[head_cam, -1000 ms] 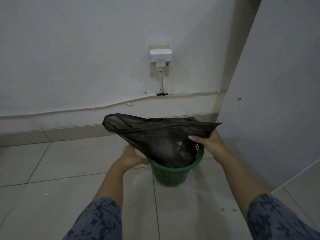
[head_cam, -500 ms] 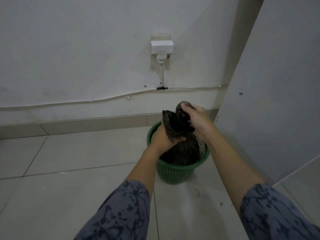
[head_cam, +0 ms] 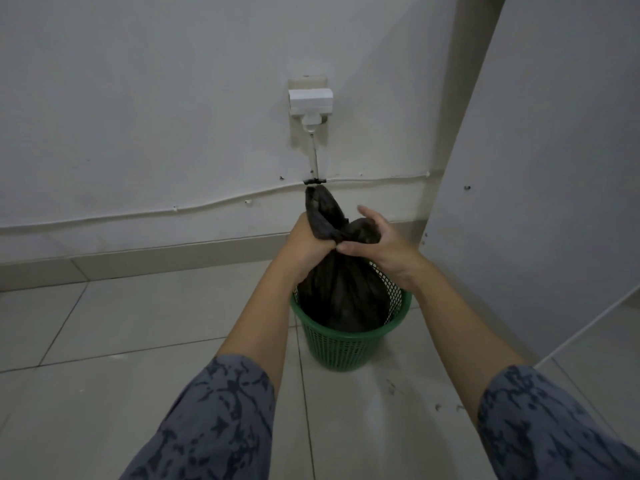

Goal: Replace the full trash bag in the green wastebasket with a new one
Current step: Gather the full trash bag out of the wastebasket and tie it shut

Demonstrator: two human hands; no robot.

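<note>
gripping the gathered neck of the black bag (head_cam: 341, 292), both hands meet just above the green basket (head_cam: 349, 341). the left hand (head_cam: 306, 245) is clenched around the neck from the left, with one flap of plastic sticking up past its knuckles. the right hand (head_cam: 384, 245) grasps the other bunched flap from the right, thumb raised, fingertips pressed at the twist where the two flaps cross. the bag's bulging body sits inside the basket, filling most of it, its neck pulled up above the rim. the basket stands on the pale tiled floor (head_cam: 138, 323), near the wall and just left of a white panel (head_cam: 554, 168). a white socket (head_cam: 310, 102) with a cable is on the wall behind. patterned blue sleeves (head_cam: 214, 420) cover both upper forearms.
</note>
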